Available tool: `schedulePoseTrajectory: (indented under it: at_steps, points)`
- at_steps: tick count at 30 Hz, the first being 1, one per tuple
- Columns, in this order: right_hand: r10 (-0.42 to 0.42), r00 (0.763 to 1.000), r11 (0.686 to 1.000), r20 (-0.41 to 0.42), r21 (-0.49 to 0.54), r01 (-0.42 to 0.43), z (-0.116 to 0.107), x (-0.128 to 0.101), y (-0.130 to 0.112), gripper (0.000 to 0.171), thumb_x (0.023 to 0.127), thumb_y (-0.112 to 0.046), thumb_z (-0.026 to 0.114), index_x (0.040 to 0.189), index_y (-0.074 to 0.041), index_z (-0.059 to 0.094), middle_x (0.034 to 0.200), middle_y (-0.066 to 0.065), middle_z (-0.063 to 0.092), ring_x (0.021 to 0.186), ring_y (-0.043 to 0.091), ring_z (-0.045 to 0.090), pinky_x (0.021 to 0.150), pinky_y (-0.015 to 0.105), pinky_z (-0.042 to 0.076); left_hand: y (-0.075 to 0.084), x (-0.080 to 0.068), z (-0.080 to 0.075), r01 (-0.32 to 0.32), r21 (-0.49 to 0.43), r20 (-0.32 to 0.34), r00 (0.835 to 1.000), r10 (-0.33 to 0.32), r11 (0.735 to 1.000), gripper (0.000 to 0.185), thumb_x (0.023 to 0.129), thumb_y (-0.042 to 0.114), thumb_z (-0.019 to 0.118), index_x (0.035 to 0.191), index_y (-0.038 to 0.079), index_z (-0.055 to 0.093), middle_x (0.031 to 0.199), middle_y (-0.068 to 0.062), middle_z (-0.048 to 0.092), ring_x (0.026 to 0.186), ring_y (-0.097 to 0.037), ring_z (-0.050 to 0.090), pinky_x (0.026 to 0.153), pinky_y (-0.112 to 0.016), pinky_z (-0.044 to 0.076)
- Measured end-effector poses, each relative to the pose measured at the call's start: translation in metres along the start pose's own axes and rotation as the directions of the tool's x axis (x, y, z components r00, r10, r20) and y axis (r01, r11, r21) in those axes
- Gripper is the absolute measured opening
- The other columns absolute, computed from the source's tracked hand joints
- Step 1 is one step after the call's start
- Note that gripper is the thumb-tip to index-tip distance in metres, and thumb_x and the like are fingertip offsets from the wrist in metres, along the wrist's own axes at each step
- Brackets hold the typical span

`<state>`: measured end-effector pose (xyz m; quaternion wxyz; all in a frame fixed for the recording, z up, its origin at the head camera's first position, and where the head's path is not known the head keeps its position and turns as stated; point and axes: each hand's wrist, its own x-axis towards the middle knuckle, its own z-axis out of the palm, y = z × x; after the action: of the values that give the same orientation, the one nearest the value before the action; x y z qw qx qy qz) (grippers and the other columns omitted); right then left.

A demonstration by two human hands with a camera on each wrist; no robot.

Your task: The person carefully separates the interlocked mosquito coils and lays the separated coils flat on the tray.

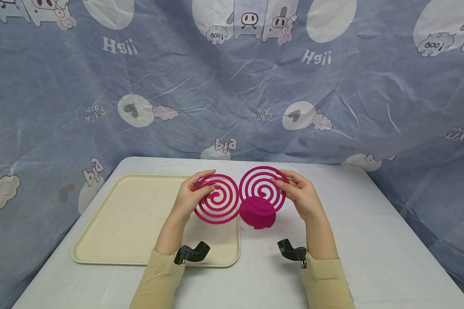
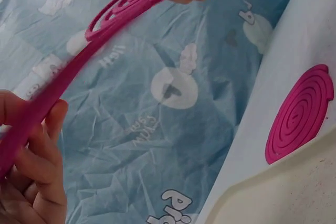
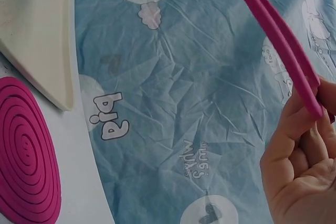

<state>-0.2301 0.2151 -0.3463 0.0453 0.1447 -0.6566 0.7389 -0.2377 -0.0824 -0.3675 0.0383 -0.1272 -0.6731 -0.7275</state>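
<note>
Two magenta mosquito coils are held up side by side, their edges meeting or nearly meeting in the head view. My left hand (image 1: 186, 198) pinches the left coil (image 1: 215, 195) by its outer left side, thumb in front. On the other side, my right hand (image 1: 304, 196) grips the right coil (image 1: 262, 192) by its right rim. Below and behind them, more tightly wound magenta coils (image 1: 258, 219) lie on the table, apparently stacked. Both wrist views show the held coils nearly edge-on, and the coil on the table (image 2: 299, 116) appears flat beside the tray.
A cream tray (image 1: 139, 223) lies on the left of the white table (image 1: 375, 240), with its right edge close to the coils on the table. Blue cartoon-printed cloth (image 1: 224, 86) hangs behind and around the table. Small dark crumbs dot the tray.
</note>
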Motion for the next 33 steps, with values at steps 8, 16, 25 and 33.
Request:
schedulePoseTrajectory:
  at_steps: [8, 16, 25, 33]
  points:
    - [-0.019, 1.000, 0.999, 0.006, 0.036, 0.018, -0.005, -0.001, -0.003, 0.022, 0.091, -0.001, 0.059, 0.106, -0.015, 0.065, 0.096, -0.002, 0.070, 0.088, 0.010, 0.065, 0.075, 0.022, 0.054, -0.001, 0.003, -0.006, -0.013, -0.089, -0.042, 0.999, 0.009, 0.996, 0.030, 0.085, 0.008, 0.069, 0.112, -0.001, 0.056, 0.092, -0.008, 0.065, 0.074, -0.016, 0.064, 0.069, -0.025, 0.055]
    - [-0.031, 0.999, 0.995, 0.012, 0.093, 0.030, -0.003, 0.001, 0.001, 0.021, 0.090, 0.001, 0.058, 0.102, -0.015, 0.065, 0.094, -0.001, 0.069, 0.084, 0.010, 0.064, 0.073, 0.022, 0.054, 0.000, 0.003, -0.016, -0.053, -0.317, 0.029, 0.997, 0.065, 0.947, 0.039, 0.099, 0.014, 0.039, 0.131, -0.005, 0.049, 0.108, -0.004, 0.064, 0.086, -0.014, 0.065, 0.075, -0.026, 0.055]
    - [-0.027, 1.000, 0.981, 0.005, 0.190, 0.025, 0.000, 0.003, 0.005, 0.022, 0.092, 0.003, 0.054, 0.104, -0.013, 0.064, 0.096, 0.001, 0.070, 0.083, 0.010, 0.065, 0.070, 0.023, 0.054, -0.002, 0.001, -0.034, -0.066, -0.505, 0.236, 0.949, 0.211, 0.861, 0.051, 0.091, -0.006, 0.022, 0.141, -0.007, 0.033, 0.131, -0.010, 0.053, 0.107, -0.021, 0.061, 0.088, -0.034, 0.049]
    - [-0.016, 1.000, 0.984, 0.013, 0.176, 0.014, 0.007, 0.005, 0.007, 0.020, 0.091, 0.002, 0.056, 0.106, -0.010, 0.063, 0.096, 0.001, 0.070, 0.085, 0.010, 0.065, 0.072, 0.023, 0.054, 0.000, 0.001, -0.041, -0.144, -0.263, 0.209, 0.957, 0.202, 0.954, 0.029, 0.099, 0.010, 0.046, 0.123, -0.003, 0.057, 0.108, -0.006, 0.067, 0.090, -0.021, 0.068, 0.080, -0.037, 0.054]
